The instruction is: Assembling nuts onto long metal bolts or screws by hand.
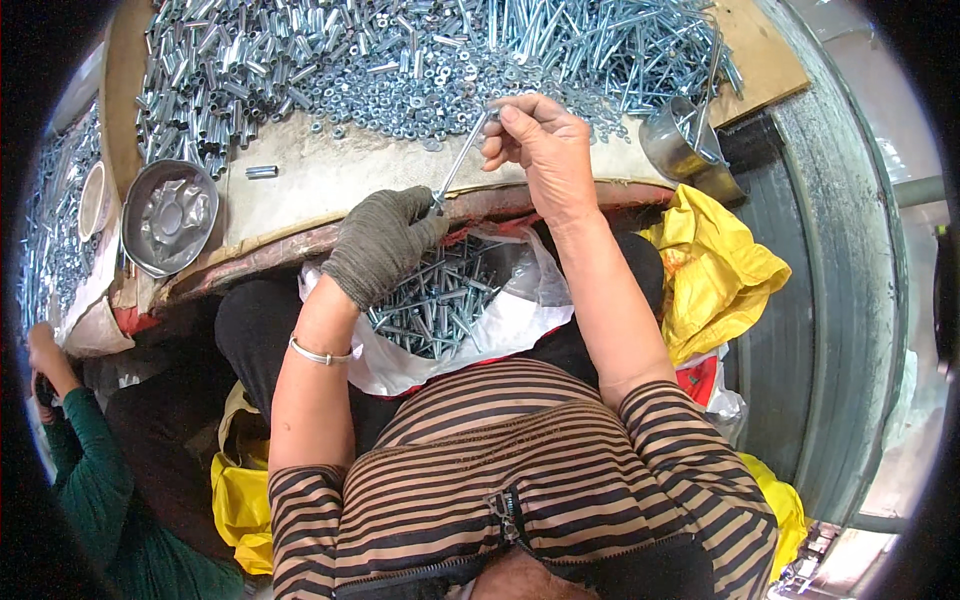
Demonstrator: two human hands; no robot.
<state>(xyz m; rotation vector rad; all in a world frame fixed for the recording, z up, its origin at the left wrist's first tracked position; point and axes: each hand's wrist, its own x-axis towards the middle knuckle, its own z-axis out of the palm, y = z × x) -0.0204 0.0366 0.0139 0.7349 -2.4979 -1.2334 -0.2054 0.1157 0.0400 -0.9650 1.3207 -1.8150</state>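
Observation:
A long, thin silvery bolt (464, 158) slants between my two hands above the table's near edge. My left hand (385, 245), in a grey knitted glove, grips its lower end with thumb and fingers. My bare right hand (548, 150) pinches the upper end between thumb and forefinger, the other fingers curled loosely. Any small part at the upper end is hidden by my fingertips. Below my hands, a white plastic bag (525, 322) lies open on my lap, holding many metal bolts with sleeves (435, 315).
Heaped across the table are metal sleeves (235, 70), nuts and washers (390, 105), and long bolts (610, 50). A metal bowl (170, 218) stands left, near a single sleeve (262, 172). A metal can (668, 150) and yellow sack (712, 270) are right. A co-worker's hand (48, 358) shows far left.

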